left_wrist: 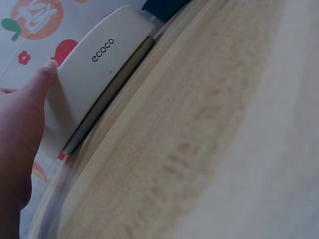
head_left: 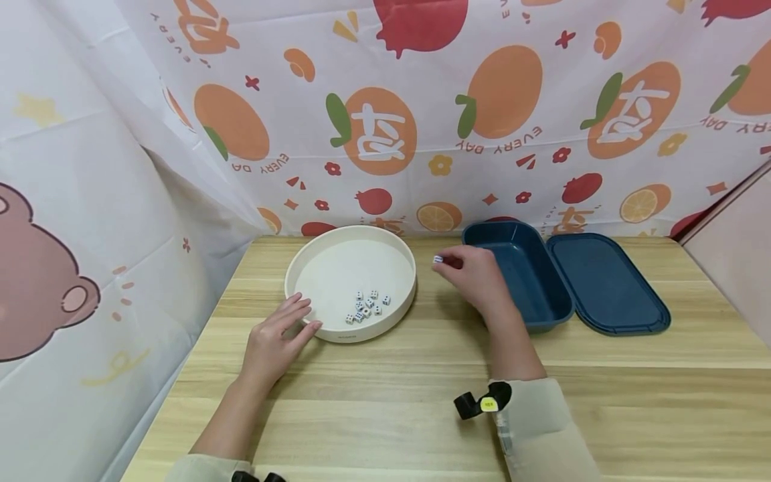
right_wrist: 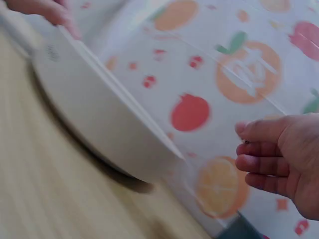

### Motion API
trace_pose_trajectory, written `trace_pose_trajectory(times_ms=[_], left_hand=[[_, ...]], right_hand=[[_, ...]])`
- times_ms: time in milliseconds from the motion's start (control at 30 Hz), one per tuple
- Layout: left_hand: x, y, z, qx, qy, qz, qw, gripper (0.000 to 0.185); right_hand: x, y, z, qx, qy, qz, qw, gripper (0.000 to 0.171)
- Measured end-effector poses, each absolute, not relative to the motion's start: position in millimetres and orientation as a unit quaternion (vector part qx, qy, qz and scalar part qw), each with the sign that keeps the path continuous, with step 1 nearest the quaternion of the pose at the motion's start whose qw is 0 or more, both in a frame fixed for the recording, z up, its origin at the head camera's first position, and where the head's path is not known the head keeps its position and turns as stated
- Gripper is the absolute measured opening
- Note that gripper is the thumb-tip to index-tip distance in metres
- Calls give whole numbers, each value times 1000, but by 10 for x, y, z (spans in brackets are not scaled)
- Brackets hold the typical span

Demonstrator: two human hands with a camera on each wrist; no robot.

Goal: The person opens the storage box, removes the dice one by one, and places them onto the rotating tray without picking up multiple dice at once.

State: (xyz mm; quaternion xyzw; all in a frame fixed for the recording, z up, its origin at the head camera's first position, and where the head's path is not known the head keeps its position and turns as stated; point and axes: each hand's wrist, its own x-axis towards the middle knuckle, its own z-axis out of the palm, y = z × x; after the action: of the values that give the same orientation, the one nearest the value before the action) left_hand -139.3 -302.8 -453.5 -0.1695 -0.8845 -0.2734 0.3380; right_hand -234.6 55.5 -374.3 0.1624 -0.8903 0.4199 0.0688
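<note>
Your wooden table (head_left: 421, 402) runs off the bottom of the head view, and the fruit-print cloth (head_left: 421, 134) behind it hides whatever lies beyond. The round cream tray (head_left: 313, 268) sits left of centre on the table; only the left wrist view shows the "ecoco" lettering on its outer wall, while only the head view shows what is inside. The dark blue box (head_left: 542, 294) stands to the tray's right with its lid (head_left: 608, 284) lying flat just beside it; your right forearm covers part of the box's near wall.

Your left hand (head_left: 274, 341) rests on the table with relaxed, straight fingers touching the tray's near-left rim; the left wrist view confirms a fingertip against the wall. Your right hand (head_left: 476, 274) hovers between tray and box, fingertips pinching one small white die (head_left: 438, 259). The right wrist view shows curled fingers but blurs, and the die cannot be made out there. The cluster of dice (head_left: 366, 306) lies in the tray's near part; their pips are too small to read.
</note>
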Motion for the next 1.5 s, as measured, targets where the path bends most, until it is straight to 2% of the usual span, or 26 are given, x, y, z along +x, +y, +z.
trace_pose_trajectory(times_ms=[200,467,633,767,900,1367,1500], left_hand=[[-1390,-3037,-4555,-171,-884,-273,340,36],[-1395,-3028,-4587,-183,-888,-242,345,40],[-1389,-3019,-4577,-211,-881,-215,365,53],[-1378,-3017,-4561,-225,-877,-213,368,45],[-1378,-3026,-4552,-221,-882,-216,356,40],[-1391,-3020,-4535,-216,-887,-223,341,41],[-1403,-3017,-4543,-219,-884,-226,345,40]], right_hand=[[-2218,117,-3843,236,-876,413,81,26],[-2137,-208,-4131,279,-887,366,26,27],[-2135,-266,-4229,291,-894,334,59,24],[-2141,-306,-4259,299,-897,316,77,22],[-2142,-333,-4260,292,-900,313,79,22],[-2176,-328,-4271,298,-894,321,97,20],[-2189,-277,-4266,282,-884,367,68,23]])
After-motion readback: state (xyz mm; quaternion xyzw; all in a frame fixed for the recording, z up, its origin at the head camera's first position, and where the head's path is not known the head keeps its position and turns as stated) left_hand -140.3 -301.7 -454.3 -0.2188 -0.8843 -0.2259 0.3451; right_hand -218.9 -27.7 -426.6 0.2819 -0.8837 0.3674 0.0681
